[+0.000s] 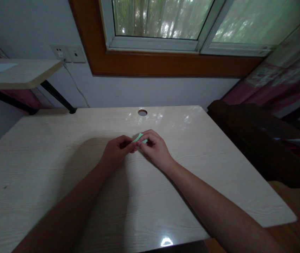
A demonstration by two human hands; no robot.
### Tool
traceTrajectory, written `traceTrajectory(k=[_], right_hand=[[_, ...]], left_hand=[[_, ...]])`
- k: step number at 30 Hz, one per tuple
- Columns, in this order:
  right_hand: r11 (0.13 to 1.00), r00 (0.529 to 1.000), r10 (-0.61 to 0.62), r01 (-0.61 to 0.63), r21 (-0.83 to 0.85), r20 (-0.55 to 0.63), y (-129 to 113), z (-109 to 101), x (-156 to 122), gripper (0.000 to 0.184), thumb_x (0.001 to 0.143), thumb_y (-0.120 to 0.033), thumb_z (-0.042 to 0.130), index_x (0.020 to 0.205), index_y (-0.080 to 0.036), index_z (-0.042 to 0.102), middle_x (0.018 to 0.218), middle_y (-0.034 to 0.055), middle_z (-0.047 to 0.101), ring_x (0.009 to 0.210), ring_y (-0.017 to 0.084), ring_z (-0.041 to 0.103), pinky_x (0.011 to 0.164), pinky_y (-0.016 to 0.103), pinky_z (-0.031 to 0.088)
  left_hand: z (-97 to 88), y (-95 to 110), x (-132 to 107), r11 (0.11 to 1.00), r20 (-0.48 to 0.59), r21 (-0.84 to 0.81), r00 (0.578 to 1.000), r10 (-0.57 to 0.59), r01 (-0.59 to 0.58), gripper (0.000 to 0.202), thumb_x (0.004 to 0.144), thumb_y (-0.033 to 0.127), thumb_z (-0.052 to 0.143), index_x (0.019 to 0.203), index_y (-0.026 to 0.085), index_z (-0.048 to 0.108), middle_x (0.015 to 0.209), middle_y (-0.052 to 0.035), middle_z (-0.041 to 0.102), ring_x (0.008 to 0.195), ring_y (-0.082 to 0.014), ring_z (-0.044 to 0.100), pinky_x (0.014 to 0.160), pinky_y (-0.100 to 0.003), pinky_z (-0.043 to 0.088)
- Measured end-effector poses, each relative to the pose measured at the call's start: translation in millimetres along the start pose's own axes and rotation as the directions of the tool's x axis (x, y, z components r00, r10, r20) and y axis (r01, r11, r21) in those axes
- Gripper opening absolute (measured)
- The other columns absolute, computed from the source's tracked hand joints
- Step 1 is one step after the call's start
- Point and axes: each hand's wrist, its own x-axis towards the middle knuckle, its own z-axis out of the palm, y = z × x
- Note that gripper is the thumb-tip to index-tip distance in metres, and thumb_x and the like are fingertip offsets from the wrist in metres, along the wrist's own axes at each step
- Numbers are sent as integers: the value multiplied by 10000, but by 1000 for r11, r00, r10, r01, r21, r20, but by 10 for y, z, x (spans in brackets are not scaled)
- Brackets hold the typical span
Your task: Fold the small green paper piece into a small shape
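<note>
A small piece of light green paper [140, 135] is pinched between both hands above the middle of the desk. It looks folded, though fingers cover much of it. My left hand [116, 149] is closed, with thumb and forefinger on the paper's left end. From the right, my right hand [156, 147] grips the same paper between thumb and curled fingers. The fingertips of the two hands meet or nearly meet. Beneath them lies the pale wood-grain desk [186, 168].
A round cable hole [142, 112] is near the desk's back edge. At left, a raised shelf [20, 75] stands on black legs. A cord [76, 84] hangs from the wall socket [68, 53]. Dark wooden furniture [257, 140] stands along the right side, and a window [160, 21] is ahead.
</note>
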Motion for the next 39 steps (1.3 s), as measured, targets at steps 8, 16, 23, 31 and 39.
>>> traceTrajectory(k=[8, 16, 23, 31, 39], right_hand=[[999, 999, 38, -37, 32, -7, 5, -3, -5, 56, 834, -264, 714, 818, -220, 683, 955, 45, 643, 852, 166, 609, 709, 296, 489], [919, 973, 230, -223, 326, 19, 30, 22, -14, 151, 814, -313, 732, 887, -226, 632, 840, -2, 659, 693, 128, 594, 691, 301, 514], [833, 944, 317, -322, 450, 88, 9, 39, -4, 252, 771, -365, 765, 925, -253, 601, 718, -35, 668, 694, 150, 665, 727, 332, 560], [843, 948, 301, -315, 436, 105, 29, 59, -27, 268, 771, -346, 775, 980, -253, 635, 718, -34, 662, 692, 142, 669, 706, 310, 567], [794, 951, 303, -288, 535, 63, 39, 38, 19, 343, 740, -324, 804, 1019, -245, 620, 795, -34, 666, 672, 123, 680, 669, 284, 567]], left_hand=[[2, 81, 3, 998, -15, -45, 999, -33, 32, 211, 820, 372, 716, 793, 165, 693, 680, -30, 723, 643, -159, 684, 664, -282, 564], [-18, 122, 3, 984, -15, -139, 994, -110, 107, 231, 803, 373, 721, 781, 146, 687, 711, -42, 725, 652, -157, 675, 672, -295, 560], [-41, 73, 22, 994, 23, -83, 997, -76, 77, 217, 809, 371, 711, 795, 157, 678, 696, -23, 693, 635, -135, 619, 629, -252, 496], [-37, 37, 40, 996, 11, 83, 1000, -21, 20, 237, 816, 401, 699, 753, 183, 632, 638, 27, 564, 579, -117, 497, 559, -228, 391], [-45, 42, 39, 999, 78, -12, 995, 54, -53, 189, 831, 328, 692, 747, 169, 632, 830, -25, 646, 730, -129, 559, 662, -241, 446]])
